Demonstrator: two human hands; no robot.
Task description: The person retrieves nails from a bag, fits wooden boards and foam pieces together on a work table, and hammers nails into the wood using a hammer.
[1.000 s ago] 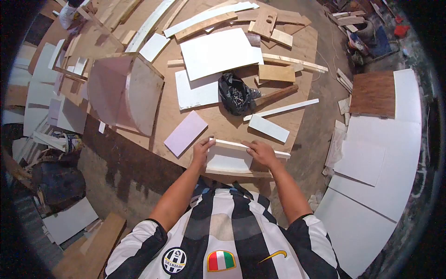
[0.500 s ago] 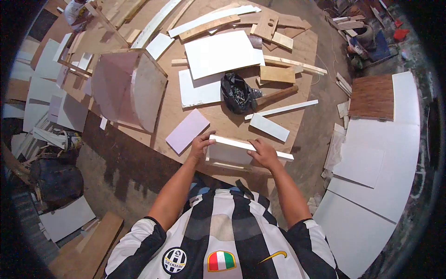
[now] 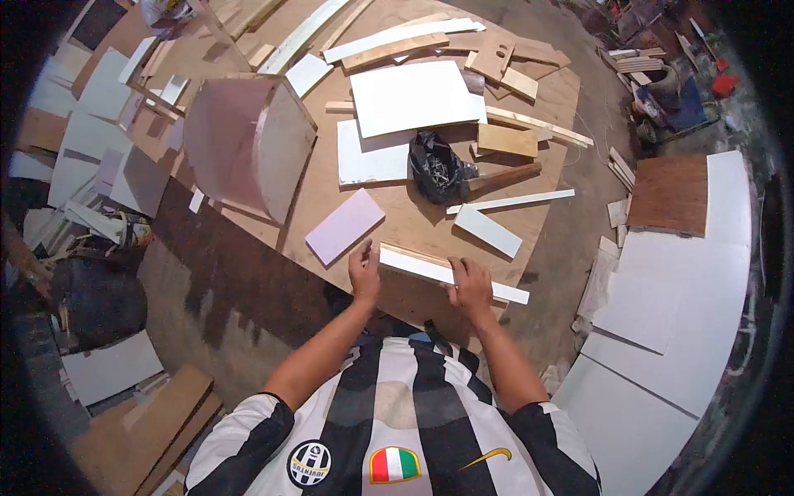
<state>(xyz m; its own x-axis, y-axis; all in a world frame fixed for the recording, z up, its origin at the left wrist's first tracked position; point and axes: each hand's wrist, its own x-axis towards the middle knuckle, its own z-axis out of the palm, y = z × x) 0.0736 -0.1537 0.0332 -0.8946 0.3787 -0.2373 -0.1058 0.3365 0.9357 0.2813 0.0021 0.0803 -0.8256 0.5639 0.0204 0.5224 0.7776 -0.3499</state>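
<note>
Your right hand point(image 3: 471, 286) holds the long white-edged board point(image 3: 430, 269) at the near edge of the table point(image 3: 397, 208), fingers over its top and thumb on the side facing you. Your left hand point(image 3: 365, 273) is at the board's left end, its thumb and fingers slightly parted; I cannot tell whether they grip it. Beyond lie a pink board point(image 3: 345, 226), a small white board point(image 3: 488, 231) and a black bag point(image 3: 437, 168).

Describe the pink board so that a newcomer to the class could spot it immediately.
On the plywood table, look just beyond the person's left hand. A pale pink rectangular board lies flat there; its loose neighbours are white or wood-coloured.
</note>
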